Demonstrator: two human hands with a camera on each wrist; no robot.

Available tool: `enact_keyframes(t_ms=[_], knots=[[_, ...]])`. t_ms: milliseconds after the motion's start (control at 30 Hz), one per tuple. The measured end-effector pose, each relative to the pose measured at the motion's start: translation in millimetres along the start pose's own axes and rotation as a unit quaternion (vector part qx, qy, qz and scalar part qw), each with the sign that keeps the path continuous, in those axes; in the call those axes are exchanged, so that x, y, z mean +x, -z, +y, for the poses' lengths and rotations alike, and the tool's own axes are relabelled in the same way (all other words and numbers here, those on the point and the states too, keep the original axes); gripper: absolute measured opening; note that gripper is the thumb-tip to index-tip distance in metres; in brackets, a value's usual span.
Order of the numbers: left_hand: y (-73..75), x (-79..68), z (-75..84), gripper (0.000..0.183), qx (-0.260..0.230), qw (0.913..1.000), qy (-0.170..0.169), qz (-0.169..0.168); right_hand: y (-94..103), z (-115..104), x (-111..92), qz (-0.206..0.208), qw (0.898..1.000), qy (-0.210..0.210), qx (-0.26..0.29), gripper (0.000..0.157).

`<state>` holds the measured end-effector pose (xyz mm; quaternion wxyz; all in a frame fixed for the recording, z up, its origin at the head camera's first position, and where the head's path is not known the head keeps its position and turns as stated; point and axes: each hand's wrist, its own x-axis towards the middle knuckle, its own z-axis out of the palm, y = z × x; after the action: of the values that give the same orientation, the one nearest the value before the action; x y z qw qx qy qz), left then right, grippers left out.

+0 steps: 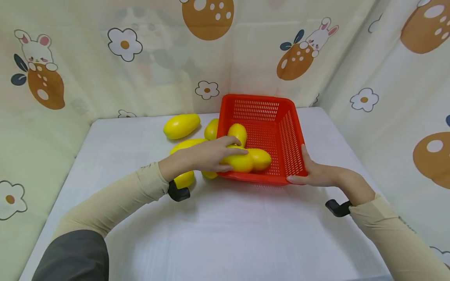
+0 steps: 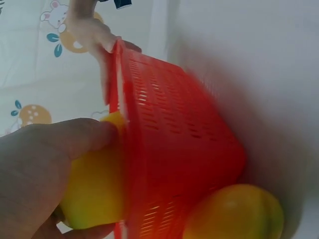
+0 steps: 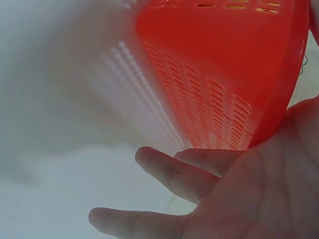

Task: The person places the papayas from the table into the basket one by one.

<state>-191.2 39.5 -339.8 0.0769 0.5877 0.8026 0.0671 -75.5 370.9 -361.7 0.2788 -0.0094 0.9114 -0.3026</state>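
My left hand (image 1: pixel 212 154) reaches over the left rim of a red slotted plastic basket (image 1: pixel 258 178), gripping a smooth yellow mango (image 1: pixel 240 163). In the left wrist view, the thumb lies over that mango (image 2: pixel 94 191), close against the basket's rim. A second mango (image 1: pixel 261 159) and a third mango (image 1: pixel 237 132) lie inside the basket's left part. My right hand (image 1: pixel 320 174) rests at the basket's near right corner. Its fingers (image 3: pixel 174 174) are straight and spread in the right wrist view, with the palm beside the basket's red wall (image 3: pixel 214 55).
Several more mangoes lie on the white-covered table (image 1: pixel 246 234) left of the basket, including one at the back (image 1: pixel 181 126) and one under my left forearm (image 1: pixel 184 180). A patterned curtain (image 1: pixel 158 78) hangs along the table's back and sides.
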Motion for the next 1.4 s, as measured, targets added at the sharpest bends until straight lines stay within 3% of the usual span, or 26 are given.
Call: enact_keyframes(t_ms=[200, 400, 600, 767, 900, 1100, 1267, 1400], knots=[[-5.8, 4.5, -3.1, 0.057, -0.018, 0.9994, -0.007, -0.030, 1.3, -1, 0, -0.001, 1.000, 0.007, 0.004, 0.123], [-7.1, 8.5, -3.6, 0.056, -0.071, 0.9955, -0.009, -0.062, 0.3, 0, 0, 0.001, 1.000, 0.007, 0.012, 0.123], [-16.1, 12.1, -5.6, 0.051, -0.082, 0.9962, -0.004, -0.027, -1.7, -1, 2, 0.006, 1.000, 0.000, 0.007, 0.125], [-25.0, 19.3, -7.7, 0.047, -0.050, 0.9987, 0.002, 0.012, -1.3, -1, 2, 0.007, 1.000, -0.005, 0.005, 0.125], [-27.1, 25.5, -9.3, 0.050, -0.033, 0.9993, 0.001, 0.020, -0.7, 0, 2, 0.004, 1.000, -0.008, 0.004, 0.123], [-24.9, 26.7, -9.1, 0.040, -0.033, 0.9989, -0.020, -0.027, -1.7, 0, 4, 0.008, 1.000, -0.006, 0.013, 0.122], [-27.6, 30.7, -10.1, 0.032, -0.036, 0.9982, -0.017, -0.044, -2.0, 1, 6, 0.018, 0.999, 0.026, 0.021, 0.121], [-29.9, 33.3, -9.2, 0.034, -0.046, 0.9969, -0.008, -0.063, -2.5, 2, 3, 0.015, 1.000, 0.014, 0.012, 0.121]])
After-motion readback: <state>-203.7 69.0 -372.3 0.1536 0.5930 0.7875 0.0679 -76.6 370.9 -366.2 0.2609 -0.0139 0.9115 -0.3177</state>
